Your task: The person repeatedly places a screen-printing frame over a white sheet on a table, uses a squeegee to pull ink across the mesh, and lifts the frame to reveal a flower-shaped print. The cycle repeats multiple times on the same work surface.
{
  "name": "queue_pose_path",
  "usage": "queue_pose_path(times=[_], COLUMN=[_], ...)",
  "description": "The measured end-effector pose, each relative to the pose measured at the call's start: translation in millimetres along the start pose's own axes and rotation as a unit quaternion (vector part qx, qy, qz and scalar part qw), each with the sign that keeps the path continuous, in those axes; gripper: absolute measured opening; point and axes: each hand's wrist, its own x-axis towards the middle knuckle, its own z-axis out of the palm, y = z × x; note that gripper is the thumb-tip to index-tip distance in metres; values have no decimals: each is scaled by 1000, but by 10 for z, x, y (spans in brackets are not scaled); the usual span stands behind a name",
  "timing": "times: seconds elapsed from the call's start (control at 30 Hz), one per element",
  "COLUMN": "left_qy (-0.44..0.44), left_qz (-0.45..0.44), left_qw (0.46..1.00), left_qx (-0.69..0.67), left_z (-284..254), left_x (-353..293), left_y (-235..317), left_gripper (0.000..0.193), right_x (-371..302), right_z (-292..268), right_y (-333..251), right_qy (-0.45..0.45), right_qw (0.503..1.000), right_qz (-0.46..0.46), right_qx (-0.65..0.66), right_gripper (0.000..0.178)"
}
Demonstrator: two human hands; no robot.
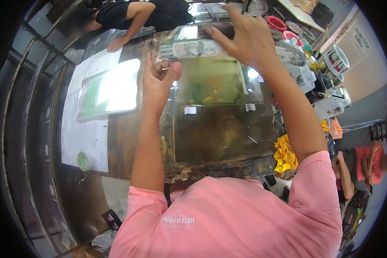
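- A white paper sheet (84,137) lies at the far left of the bench (129,142), with a small green round mark on its near end.
- On that paper rests a clear-sleeved green sheet (109,90), glaring under the light, well apart from both hands.
- The left hand (158,81) is raised just beside the left edge of the screen frame (210,116); its grip is nearly closed, thumb and forefinger pinching a thin white sliver too small to make out.
- The screen frame lies flat in the middle of the bench, between the two forearms, with a greenish mesh and small white tape tabs (190,110) on it.
- The right hand (243,41) rests on the frame's far edge, its grip open, fingers spread and pressing down, holding nothing.
- A yellow rag (284,154) hangs at the bench's right near corner.
- Another person's arm (131,23) leans on the far left end of the bench.
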Motion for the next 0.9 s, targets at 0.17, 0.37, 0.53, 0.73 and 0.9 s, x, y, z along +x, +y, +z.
queue_pose_path(times=[0.17,0.37,0.53,0.73,0.9], left_qy=[-20,-20,-25,-45,-50], left_qz=[46,111,97,65,57], left_qw=[998,866,832,814,815], left_qx=[37,487,546,575,574], left_z=[-44,-161,-238,-221,-214], left_x=[-160,-382,-600,-564,-589], left_y=[-230,-970,-1418,-1464,-1486], left_gripper=[95,54,44,48,49], right_x=[-237,-43,198,323,382], right_z=[81,-35,-78,-51,-39], right_y=[-29,-6,48,103,142], right_qy=[3,2,-3,3,9], right_qw=[1000,1000,999,999,999], right_qz=[-6,3,17,20,9], right_qx=[-2,12,31,26,30], right_gripper=[68,61,55,53,55])
